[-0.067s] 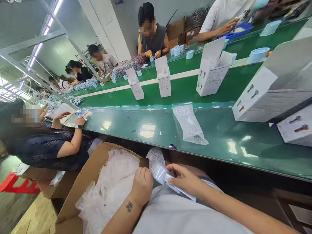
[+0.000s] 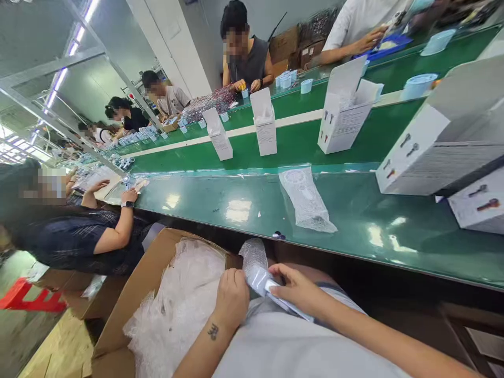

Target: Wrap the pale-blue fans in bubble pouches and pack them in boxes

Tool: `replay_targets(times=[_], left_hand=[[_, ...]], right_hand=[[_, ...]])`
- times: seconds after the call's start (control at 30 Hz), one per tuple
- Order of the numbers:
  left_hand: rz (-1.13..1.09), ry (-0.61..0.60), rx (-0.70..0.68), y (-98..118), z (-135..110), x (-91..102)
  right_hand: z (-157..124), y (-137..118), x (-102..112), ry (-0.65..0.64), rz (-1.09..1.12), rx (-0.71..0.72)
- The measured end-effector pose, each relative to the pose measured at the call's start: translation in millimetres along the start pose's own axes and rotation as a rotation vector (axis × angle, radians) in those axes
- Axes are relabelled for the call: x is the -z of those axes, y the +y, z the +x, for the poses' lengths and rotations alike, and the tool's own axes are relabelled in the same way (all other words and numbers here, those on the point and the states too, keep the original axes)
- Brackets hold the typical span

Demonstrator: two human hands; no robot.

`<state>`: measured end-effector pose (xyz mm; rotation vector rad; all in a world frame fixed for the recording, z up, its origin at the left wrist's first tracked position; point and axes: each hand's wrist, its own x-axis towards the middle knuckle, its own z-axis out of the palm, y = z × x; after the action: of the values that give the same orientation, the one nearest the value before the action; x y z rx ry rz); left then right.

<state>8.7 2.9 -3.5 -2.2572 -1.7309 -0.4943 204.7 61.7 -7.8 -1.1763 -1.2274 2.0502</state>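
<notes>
Over my lap, a clear bubble-wrap bag (image 2: 254, 254) is partly around a light-blue object (image 2: 258, 279), which shows through its mouth end. My left hand (image 2: 233, 295) is closed on the bag's left edge, its fingertips partly hidden. From the other side, my right hand (image 2: 293, 286) grips the light-blue object by its long pale part, thumb and fingers around it. The object's exact kind cannot be made out. Another filled bubble-wrap bag (image 2: 307, 202) lies flat on the green table (image 2: 205, 202) ahead.
A cardboard box (image 2: 129, 299) full of bubble-wrap bags (image 2: 177, 304) stands left of my legs. White printed cartons (image 2: 342, 115) with open flaps line the green conveyor (image 2: 295, 142). A co-worker (image 2: 79, 231) sits close on the left; other people work across the belt.
Both hands keep their hold on the bag and the light-blue object. Only a very slight shift of the hands and the view shows.
</notes>
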Motion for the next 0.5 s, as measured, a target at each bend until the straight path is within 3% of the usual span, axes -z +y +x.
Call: replay_targets(times=[0.07,0.23,0.4,0.5], left_hand=[[-0.063,0.033,0.031,7,2,-2.8],[-0.271,0.115,-0.047,15,-4,-2.8],[-0.242,0.097,0.146,19,-13,-11.2],[-0.363,0.022,0.071,32,-8,-9.1]], right_hand=[[4,6,-1,0.027,0.053,-0.029],[0,12,5,0.007,0.204,-0.131],[-3,16,7,0.039,0.329,-0.253],[1,17,5,0.030,0.383,-0.303]])
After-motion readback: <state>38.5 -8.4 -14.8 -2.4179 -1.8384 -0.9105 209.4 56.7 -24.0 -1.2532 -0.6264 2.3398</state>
